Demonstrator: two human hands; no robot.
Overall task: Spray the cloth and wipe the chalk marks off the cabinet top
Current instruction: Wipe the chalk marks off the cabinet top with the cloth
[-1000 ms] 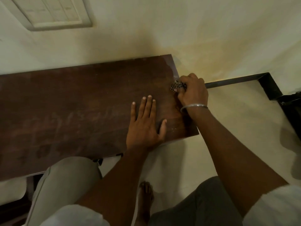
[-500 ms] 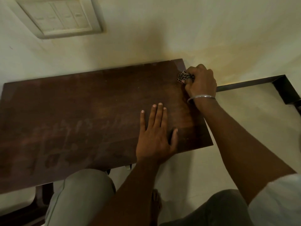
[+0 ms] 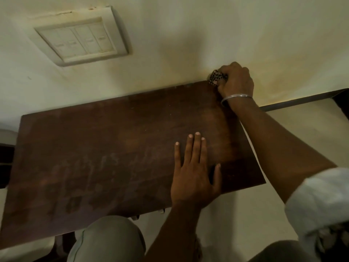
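Observation:
The dark brown wooden cabinet top [image 3: 117, 140] fills the middle of the view. Faint smeared chalk marks [image 3: 90, 173] remain on its left and centre. My right hand [image 3: 236, 81], with a metal bangle on the wrist, is shut on a bunched dark patterned cloth [image 3: 215, 78] at the far right corner of the top, against the wall. My left hand [image 3: 194, 173] lies flat, fingers spread, on the near right part of the top. No spray bottle is in view.
A cream wall stands behind the cabinet with a switch panel [image 3: 81, 38] above its left half. A dark skirting strip [image 3: 298, 100] runs along the floor to the right. My knee [image 3: 107, 237] is below the front edge.
My right hand has slid the cloth along the right edge, away from me, to the far corner by the wall. My left hand has stayed flat. The camera has tilted up.

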